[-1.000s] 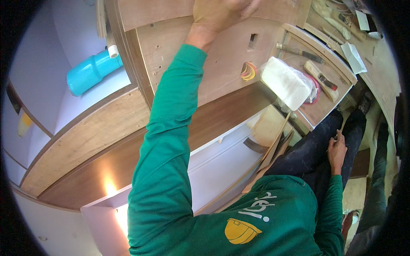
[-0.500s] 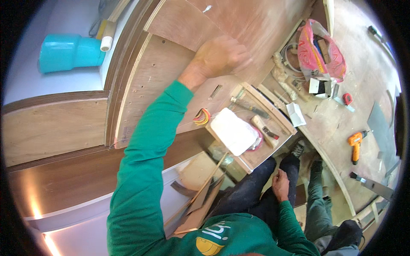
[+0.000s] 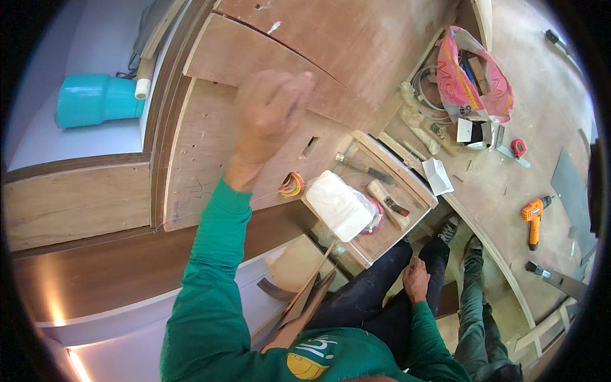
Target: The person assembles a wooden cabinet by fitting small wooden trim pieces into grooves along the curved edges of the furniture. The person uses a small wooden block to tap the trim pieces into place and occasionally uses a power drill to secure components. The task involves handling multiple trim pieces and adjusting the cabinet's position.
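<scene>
My left hand (image 3: 270, 118) is stretched out over the brown wooden panel (image 3: 232, 54), close to the seam with the paler plywood (image 3: 213, 134). Motion blurs it; its fingers look curled in, and anything inside them is hidden. On my dark-trousered thigh rests my right hand (image 3: 417, 280), its fingers loose and holding nothing. Between my legs and the panel stands a small wooden platform (image 3: 398, 226). On it lie a white plastic tub (image 3: 340, 204), a wood-handled tool (image 3: 389, 204) and a hammer-like tool (image 3: 366, 167). A coil of coloured wires (image 3: 291, 184) pokes from a hole in the plywood.
A turquoise container (image 3: 95, 100) lies at the far left. To the right are a pink bag (image 3: 474, 79) of tools, a red tape measure (image 3: 519, 148) and an orange drill (image 3: 534, 219). Another person's legs (image 3: 471, 312) are beside mine.
My left hand has moved left and slightly down along the panel. My right hand stays on my thigh. The view has shifted slightly.
</scene>
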`<state>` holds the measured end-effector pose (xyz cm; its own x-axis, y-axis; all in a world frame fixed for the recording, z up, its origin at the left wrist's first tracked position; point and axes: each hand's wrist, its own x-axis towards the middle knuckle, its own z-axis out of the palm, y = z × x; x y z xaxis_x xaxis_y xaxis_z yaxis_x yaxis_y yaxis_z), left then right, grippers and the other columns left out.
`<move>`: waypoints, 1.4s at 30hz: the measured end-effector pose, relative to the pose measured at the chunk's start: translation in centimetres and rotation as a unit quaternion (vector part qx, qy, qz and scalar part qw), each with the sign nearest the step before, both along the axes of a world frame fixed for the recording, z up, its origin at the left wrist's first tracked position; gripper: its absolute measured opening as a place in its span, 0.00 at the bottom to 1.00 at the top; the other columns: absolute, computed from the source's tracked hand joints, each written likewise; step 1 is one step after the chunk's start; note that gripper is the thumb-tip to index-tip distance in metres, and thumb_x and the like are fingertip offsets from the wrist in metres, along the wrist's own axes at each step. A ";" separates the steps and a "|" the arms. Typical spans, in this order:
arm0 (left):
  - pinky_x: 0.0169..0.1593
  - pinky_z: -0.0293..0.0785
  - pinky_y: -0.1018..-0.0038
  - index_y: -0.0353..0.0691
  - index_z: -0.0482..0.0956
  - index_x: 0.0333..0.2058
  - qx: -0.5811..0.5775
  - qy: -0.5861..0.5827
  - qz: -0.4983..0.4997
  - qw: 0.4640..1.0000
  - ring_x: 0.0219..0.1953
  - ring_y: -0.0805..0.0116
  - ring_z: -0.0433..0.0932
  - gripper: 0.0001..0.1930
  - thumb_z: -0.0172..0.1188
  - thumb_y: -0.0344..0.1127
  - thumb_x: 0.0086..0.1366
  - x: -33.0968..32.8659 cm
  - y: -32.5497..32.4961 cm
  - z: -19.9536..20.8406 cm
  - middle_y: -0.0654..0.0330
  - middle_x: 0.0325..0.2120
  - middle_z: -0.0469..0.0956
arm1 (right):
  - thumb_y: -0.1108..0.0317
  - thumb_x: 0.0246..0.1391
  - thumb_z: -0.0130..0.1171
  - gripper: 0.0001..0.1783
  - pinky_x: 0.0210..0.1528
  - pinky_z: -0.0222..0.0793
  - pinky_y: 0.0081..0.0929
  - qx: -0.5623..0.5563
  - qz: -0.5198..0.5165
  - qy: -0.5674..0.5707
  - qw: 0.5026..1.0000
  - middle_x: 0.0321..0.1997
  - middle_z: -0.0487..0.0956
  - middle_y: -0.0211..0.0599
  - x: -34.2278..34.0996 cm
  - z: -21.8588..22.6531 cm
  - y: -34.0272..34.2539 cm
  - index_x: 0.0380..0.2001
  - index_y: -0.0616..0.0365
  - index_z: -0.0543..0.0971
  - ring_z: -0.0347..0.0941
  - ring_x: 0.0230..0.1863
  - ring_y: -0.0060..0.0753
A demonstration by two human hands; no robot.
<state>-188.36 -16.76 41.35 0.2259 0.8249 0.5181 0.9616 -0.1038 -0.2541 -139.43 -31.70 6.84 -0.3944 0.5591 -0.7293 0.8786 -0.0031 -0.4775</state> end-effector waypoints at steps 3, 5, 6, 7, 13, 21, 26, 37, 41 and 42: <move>0.50 0.77 0.66 0.45 0.86 0.53 0.051 0.063 0.052 0.995 0.46 0.60 0.81 0.20 0.78 0.33 0.64 0.3 -2.8 2.8 0.59 0.45 0.83 | 0.64 0.68 0.58 0.27 0.63 0.70 0.63 -0.012 -0.005 0.016 1.000 0.60 0.79 0.51 -0.4 0.5 -0.3 0.67 0.61 0.73 0.78 0.59 0.61; 0.52 0.76 0.58 0.44 0.84 0.54 0.117 0.186 0.201 0.955 0.50 0.54 0.80 0.20 0.76 0.34 0.64 2.2 -2.6 6.3 0.54 0.46 0.82 | 0.66 0.67 0.58 0.26 0.61 0.73 0.58 -0.014 -0.048 0.049 0.998 0.57 0.80 0.53 0.6 -0.4 -0.8 0.66 0.63 0.75 0.79 0.57 0.61; 0.53 0.76 0.58 0.43 0.83 0.57 0.080 0.124 0.263 0.954 0.51 0.53 0.80 0.21 0.75 0.36 0.66 2.7 -3.7 8.5 0.53 0.48 0.81 | 0.66 0.67 0.58 0.25 0.61 0.74 0.56 -0.015 -0.061 0.070 0.996 0.55 0.81 0.55 1.2 -0.9 -1.2 0.65 0.64 0.75 0.80 0.56 0.61; 0.55 0.75 0.58 0.42 0.82 0.59 0.048 0.058 0.310 0.948 0.53 0.53 0.79 0.23 0.74 0.38 0.68 2.9 -4.1 10.8 0.52 0.50 0.81 | 0.67 0.66 0.59 0.25 0.60 0.75 0.54 -0.011 -0.072 0.080 0.994 0.55 0.81 0.56 1.7 -1.0 -1.3 0.64 0.65 0.76 0.80 0.56 0.62; 0.54 0.78 0.59 0.40 0.80 0.61 -0.102 -0.033 0.393 0.913 0.50 0.47 0.81 0.22 0.70 0.35 0.70 1.1 -6.3 16.5 0.47 0.50 0.81 | 0.69 0.65 0.59 0.25 0.59 0.77 0.50 -0.038 -0.114 0.135 0.984 0.54 0.83 0.64 3.5 -0.8 0.5 0.63 0.69 0.77 0.82 0.52 0.65; 0.51 0.79 0.63 0.46 0.81 0.64 -0.008 -0.113 0.372 0.921 0.49 0.63 0.83 0.25 0.73 0.40 0.70 2.2 -7.2 21.0 0.55 0.51 0.85 | 0.69 0.66 0.58 0.28 0.44 0.81 0.34 -0.024 -0.172 0.144 0.974 0.36 0.84 0.43 5.2 -4.3 0.0 0.67 0.69 0.73 0.84 0.37 0.36; 0.51 0.77 0.65 0.45 0.83 0.63 0.094 -0.086 0.385 0.914 0.48 0.66 0.80 0.25 0.74 0.44 0.70 4.3 -9.6 22.1 0.58 0.48 0.84 | 0.66 0.67 0.59 0.25 0.53 0.80 0.47 -0.090 -0.197 0.123 0.968 0.45 0.86 0.54 4.1 -0.7 1.6 0.64 0.66 0.77 0.85 0.46 0.53; 0.48 0.74 0.66 0.38 0.86 0.48 -0.130 -0.029 0.412 0.901 0.44 0.60 0.77 0.17 0.74 0.43 0.69 2.3 -8.3 17.4 0.56 0.42 0.79 | 0.69 0.67 0.59 0.26 0.59 0.78 0.45 -0.049 -0.182 0.155 0.970 0.54 0.85 0.59 4.3 -2.9 1.5 0.66 0.64 0.76 0.84 0.55 0.55; 0.45 0.71 0.68 0.37 0.86 0.48 -0.113 -0.004 0.383 0.917 0.43 0.63 0.75 0.15 0.71 0.42 0.72 2.5 -8.1 17.1 0.58 0.42 0.79 | 0.69 0.69 0.59 0.25 0.59 0.78 0.44 -0.070 -0.202 0.151 0.965 0.54 0.84 0.59 3.8 -1.2 2.3 0.66 0.66 0.76 0.84 0.54 0.55; 0.44 0.70 0.69 0.37 0.85 0.47 -0.094 -0.006 0.359 0.928 0.42 0.64 0.74 0.14 0.71 0.42 0.73 3.0 -7.9 17.1 0.59 0.42 0.79 | 0.70 0.70 0.59 0.25 0.58 0.78 0.43 -0.076 -0.200 0.151 0.965 0.53 0.84 0.56 3.9 -1.7 2.1 0.67 0.66 0.75 0.83 0.51 0.53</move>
<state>-185.36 -24.69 58.49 -0.4230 0.8367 0.3478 0.8025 0.5242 -0.2849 -135.52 -29.60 5.14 -0.3763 0.6068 -0.7001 0.6134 -0.4032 -0.6792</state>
